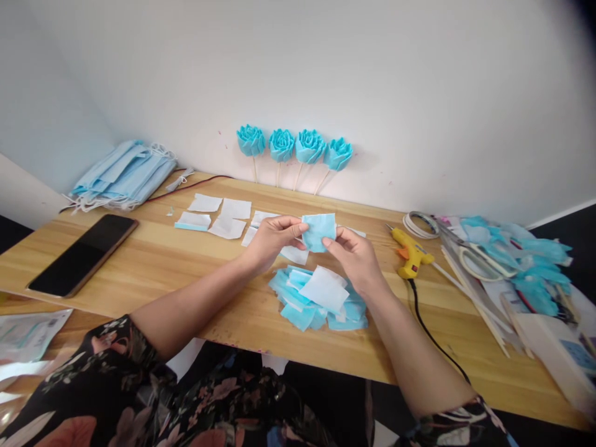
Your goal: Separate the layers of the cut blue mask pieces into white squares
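Observation:
Between my two hands is a light-blue fabric square (318, 233), raised above the table. My left hand (278, 239) pinches its left edge between thumb and fingers. At the opposite edge, my right hand (354, 257) grips it with the thumb on the front face. Just below lies a loose pile of blue fabric pieces (300, 310), topped by a white piece (325, 288). Several white squares (226, 226) are laid out in rows to the left of my hands, and some of them are partly hidden behind the hands.
Several blue fabric flowers (281, 146) on sticks lean against the wall. A stack of face masks (125, 174) and a phone (84, 254) lie at left. To the right are a yellow glue gun (411, 253) with its cord, a tape roll (420, 225), scissors (487, 264) and blue scraps (535, 282).

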The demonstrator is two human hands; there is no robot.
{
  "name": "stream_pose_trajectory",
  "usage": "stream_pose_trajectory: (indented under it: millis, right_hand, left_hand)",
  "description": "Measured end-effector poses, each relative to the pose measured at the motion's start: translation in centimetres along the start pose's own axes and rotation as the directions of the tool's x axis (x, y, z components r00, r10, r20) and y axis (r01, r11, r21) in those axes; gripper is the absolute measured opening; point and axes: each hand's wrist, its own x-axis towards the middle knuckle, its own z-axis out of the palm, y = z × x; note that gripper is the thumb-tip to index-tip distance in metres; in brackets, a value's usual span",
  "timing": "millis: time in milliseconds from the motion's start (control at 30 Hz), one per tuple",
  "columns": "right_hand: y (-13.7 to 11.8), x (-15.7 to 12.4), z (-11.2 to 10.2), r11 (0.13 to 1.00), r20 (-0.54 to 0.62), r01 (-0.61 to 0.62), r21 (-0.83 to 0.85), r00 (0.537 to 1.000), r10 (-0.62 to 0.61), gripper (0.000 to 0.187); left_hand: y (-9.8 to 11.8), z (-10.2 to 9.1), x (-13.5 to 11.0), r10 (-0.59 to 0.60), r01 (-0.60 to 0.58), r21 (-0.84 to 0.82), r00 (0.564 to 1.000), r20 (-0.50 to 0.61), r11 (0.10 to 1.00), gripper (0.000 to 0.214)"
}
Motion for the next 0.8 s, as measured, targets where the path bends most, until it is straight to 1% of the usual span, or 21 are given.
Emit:
stream_pose_trajectory:
  millis: [67, 133, 300, 433, 533, 633, 733, 800]
  right_hand:
    - [0.08, 0.03, -0.06, 1.000, 0.010, 0.006, 0.004, 1.000, -0.006, 0.016]
    - [-0.01, 0.06, -0.03, 1.000, 0.002, 0.010, 0.002, 1.000, -0.010, 0.016]
    - [-0.43, 0.13, 0.01, 0.999, -0.029, -0.033, -0.003, 0.999, 0.033, 0.019]
    - [-0.46, 0.21, -0.12, 0.998, -0.034, -0.062, 0.030, 0.997, 0.063, 0.019]
    - [-0.47, 0.26, -0.18, 0.997, -0.046, -0.068, 0.034, 0.996, 0.070, 0.019]
    - [-0.61, 0.30, -0.16, 0.998, -0.073, -0.061, 0.032, 0.995, 0.063, 0.020]
    - [-0.66, 0.27, -0.17, 0.999, -0.118, -0.040, 0.027, 0.992, 0.043, 0.020]
    - [-0.60, 0.18, -0.23, 1.000, -0.161, -0.008, -0.011, 0.987, 0.006, 0.018]
  left_hand:
    - [-0.08, -0.01, 0.03, 0.007, -0.006, -0.035, 1.000, 0.012, 0.999, 0.032]
    - [-0.14, -0.07, 0.08, 0.025, -0.025, -0.035, 1.000, 0.013, 0.999, 0.033]
    - [0.00, -0.29, 0.20, 0.044, -0.043, 0.025, 0.999, -0.021, 0.999, 0.031]
    - [0.12, -0.28, 0.19, 0.041, -0.041, 0.025, 0.999, -0.011, 0.999, 0.032]
    - [0.16, -0.23, 0.17, 0.051, -0.051, 0.039, 0.999, -0.006, 0.998, 0.032]
    - [0.20, -0.28, 0.21, 0.058, -0.056, 0.092, 0.998, -0.023, 0.994, 0.031]
    - [0.21, -0.45, 0.30, 0.006, -0.001, 0.089, 0.998, -0.057, 0.996, 0.037]
    - [0.20, -0.54, 0.32, -0.059, 0.061, 0.058, 0.998, -0.028, 0.997, 0.048]
